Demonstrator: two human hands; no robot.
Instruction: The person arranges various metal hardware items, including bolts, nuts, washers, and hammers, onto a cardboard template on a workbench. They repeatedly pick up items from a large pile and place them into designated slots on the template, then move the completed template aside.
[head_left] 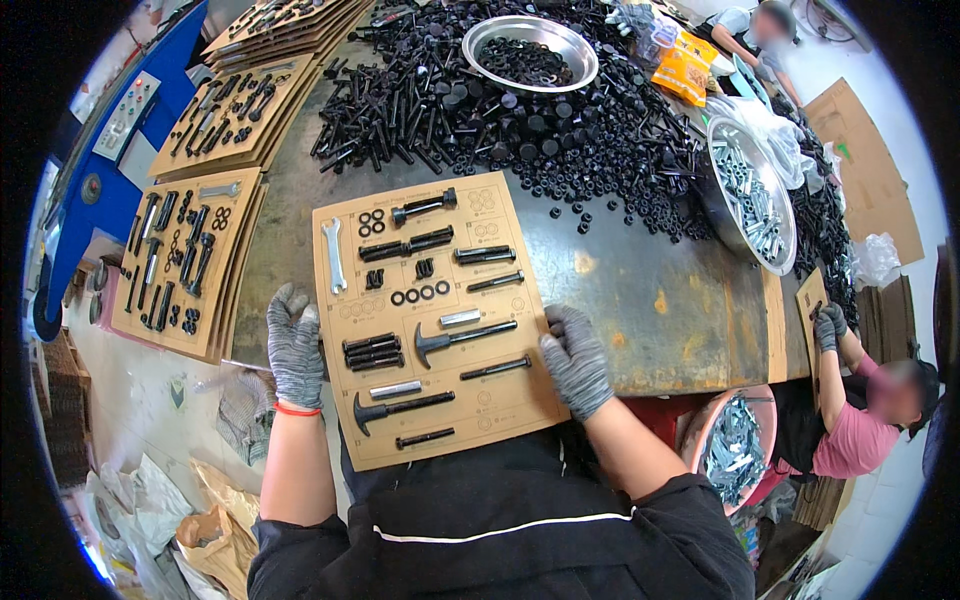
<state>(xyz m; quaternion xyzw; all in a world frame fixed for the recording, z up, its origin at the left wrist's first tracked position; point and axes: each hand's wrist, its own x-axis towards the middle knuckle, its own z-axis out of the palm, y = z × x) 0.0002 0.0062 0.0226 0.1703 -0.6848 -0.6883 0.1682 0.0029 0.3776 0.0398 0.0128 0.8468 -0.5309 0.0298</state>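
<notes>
In grey knitted gloves, my left hand and my right hand grip opposite side edges of a brown cardboard layout board. Its lower part overhangs the table's front edge, close to my body. On the board lie an open-end wrench, several black bolts, black washers, silver sleeves and two T-shaped black pieces. Printed outlines beside them show bare cardboard. The fingers beneath the board are hidden.
Loaded boards stand stacked at left. Black bolts and nuts heap across the back, around a metal bowl of washers. A bowl of silver sleeves sits at right. A co-worker holds another board; a second person is farther back.
</notes>
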